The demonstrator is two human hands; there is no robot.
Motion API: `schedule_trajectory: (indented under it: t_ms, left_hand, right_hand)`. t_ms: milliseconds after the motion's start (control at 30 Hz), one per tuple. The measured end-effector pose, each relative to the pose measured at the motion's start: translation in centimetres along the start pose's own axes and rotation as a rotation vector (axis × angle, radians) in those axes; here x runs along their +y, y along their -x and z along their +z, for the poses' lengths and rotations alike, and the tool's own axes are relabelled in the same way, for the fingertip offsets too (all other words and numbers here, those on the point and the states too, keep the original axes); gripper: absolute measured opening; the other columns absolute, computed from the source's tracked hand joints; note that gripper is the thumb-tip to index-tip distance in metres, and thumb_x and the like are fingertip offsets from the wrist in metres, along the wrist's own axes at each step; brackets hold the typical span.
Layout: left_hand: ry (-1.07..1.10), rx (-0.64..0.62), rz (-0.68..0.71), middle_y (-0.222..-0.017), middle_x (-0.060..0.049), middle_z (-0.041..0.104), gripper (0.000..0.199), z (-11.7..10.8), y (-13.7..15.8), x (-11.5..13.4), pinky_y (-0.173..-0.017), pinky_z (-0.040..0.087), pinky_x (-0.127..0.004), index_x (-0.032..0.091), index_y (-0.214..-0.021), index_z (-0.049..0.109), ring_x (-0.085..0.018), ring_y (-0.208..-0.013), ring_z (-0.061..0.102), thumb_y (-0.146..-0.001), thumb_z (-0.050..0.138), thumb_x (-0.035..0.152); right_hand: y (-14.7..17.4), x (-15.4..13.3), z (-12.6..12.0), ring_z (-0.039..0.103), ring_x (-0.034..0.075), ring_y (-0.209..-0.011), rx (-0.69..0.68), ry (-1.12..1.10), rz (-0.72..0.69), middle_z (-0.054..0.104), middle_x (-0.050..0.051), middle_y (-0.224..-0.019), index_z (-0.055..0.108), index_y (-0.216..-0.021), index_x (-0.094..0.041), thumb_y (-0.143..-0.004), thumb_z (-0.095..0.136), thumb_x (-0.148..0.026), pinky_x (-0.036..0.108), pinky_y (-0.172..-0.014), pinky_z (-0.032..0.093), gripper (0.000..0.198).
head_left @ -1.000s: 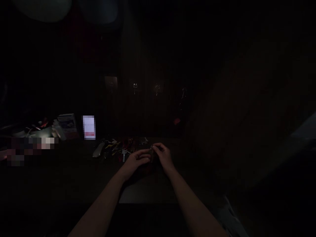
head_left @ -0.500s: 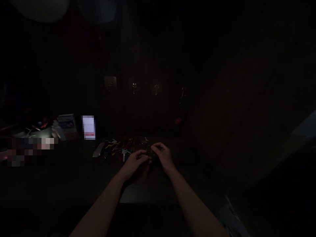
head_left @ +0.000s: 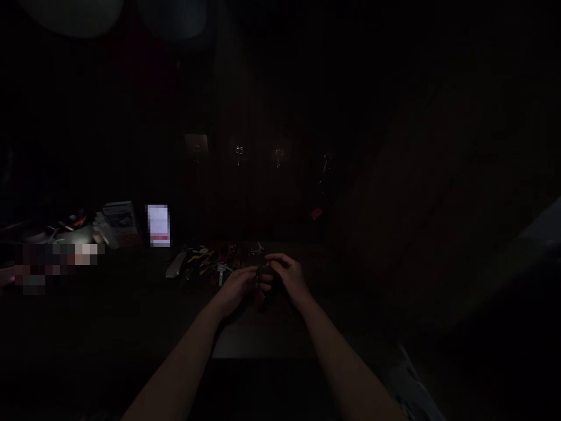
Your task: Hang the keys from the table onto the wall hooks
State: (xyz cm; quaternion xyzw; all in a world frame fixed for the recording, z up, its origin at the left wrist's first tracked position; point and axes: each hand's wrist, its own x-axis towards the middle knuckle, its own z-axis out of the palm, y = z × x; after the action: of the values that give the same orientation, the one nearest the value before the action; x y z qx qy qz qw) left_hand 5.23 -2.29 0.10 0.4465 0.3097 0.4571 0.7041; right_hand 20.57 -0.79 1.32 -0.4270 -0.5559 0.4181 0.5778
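Red piece [head_left: 260,298]: since half a second ago it shows more plainly below the left fingers; the forearms have barely shifted.
Left hand [head_left: 236,287]: partly curled, fingers slightly apart, seemingly holding a small dark thing [head_left: 263,267] at its fingertips.
Right hand [head_left: 290,278]: thumb and forefinger nearly together at the dark thing's right side; too dim to tell whether they pinch it.
Dark thing: between the two sets of fingertips, above the table [head_left: 249,345], about equally near both hands. Its long axis is lost in the dark; the red piece hangs steeply beneath it, joined or not, I cannot tell.
Key pile [head_left: 204,262]: on the table, beyond and left of the left hand; a silver key [head_left: 221,272] lies nearest that hand.
Writing: print on the box [head_left: 120,221] is blurred, the bright screen [head_left: 158,225] pixelated; nothing readable.
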Motion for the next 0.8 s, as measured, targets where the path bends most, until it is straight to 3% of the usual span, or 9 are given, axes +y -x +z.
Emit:
schedule_trajectory:
  t_ms: [200, 433, 567, 700, 800]
  left_hand:
    - [0.008, 0.003, -0.012, -0.093, -0.015, 0.069, 0.035, -0.1, -0.1, 0.1, -0.057, 0.044, -0.026, 0.010, -0.103, 0.060, -0.021, -0.073, 0.066, -0.071, 0.057, 0.026]
    - [-0.031, 0.043, 0.024, -0.075, -0.006, 0.069, 0.033, -0.3, -0.4, 0.0, -0.061, 0.041, -0.023, 0.012, -0.098, 0.064, -0.011, -0.060, 0.059, -0.073, 0.058, 0.032]
    - [-0.022, 0.089, 0.012, -0.083, -0.006, 0.069, 0.034, -0.1, -0.3, 0.1, -0.065, 0.043, -0.023, 0.015, -0.100, 0.063, -0.012, -0.069, 0.062, -0.071, 0.062, 0.032]
    - [0.005, 0.091, 0.036, -0.100, -0.010, 0.068, 0.037, 0.1, -0.1, 0.1, -0.081, 0.045, -0.030, 0.015, -0.101, 0.063, -0.019, -0.088, 0.064, -0.069, 0.066, 0.032]
    - [-0.004, 0.093, 0.034, -0.103, -0.011, 0.068, 0.037, 0.1, -0.2, 0.0, -0.087, 0.044, -0.033, 0.015, -0.100, 0.064, -0.021, -0.091, 0.064, -0.068, 0.068, 0.033]
  right_hand:
    - [0.1, -0.3, 0.0, 0.060, 0.017, -0.082, 0.028, 0.083, -0.079, 0.067, 0.000, -0.080, 0.068, -0.076, -0.021, -0.067, 0.061, -0.031, 0.030, -0.079, 0.043, 0.015]
    - [0.0, -0.6, -0.2, 0.061, 0.017, -0.074, 0.087, -0.013, -0.036, 0.068, 0.000, -0.075, 0.068, -0.077, -0.021, -0.067, 0.063, -0.034, 0.028, -0.070, 0.045, 0.018]
    - [-0.7, -1.0, -0.7, 0.059, 0.014, -0.062, 0.134, -0.019, -0.031, 0.067, 0.000, -0.071, 0.068, -0.078, -0.020, -0.066, 0.065, -0.034, 0.025, -0.060, 0.045, 0.020]
    - [-2.3, -2.2, -2.0, 0.058, 0.012, -0.060, 0.144, 0.022, -0.085, 0.066, 0.000, -0.071, 0.068, -0.078, -0.019, -0.066, 0.064, -0.035, 0.023, -0.056, 0.045, 0.020]
    - [-4.0, -3.9, -3.4, 0.057, 0.011, -0.059, 0.189, 0.050, -0.130, 0.066, 0.000, -0.072, 0.067, -0.079, -0.019, -0.065, 0.064, -0.036, 0.022, -0.054, 0.044, 0.022]
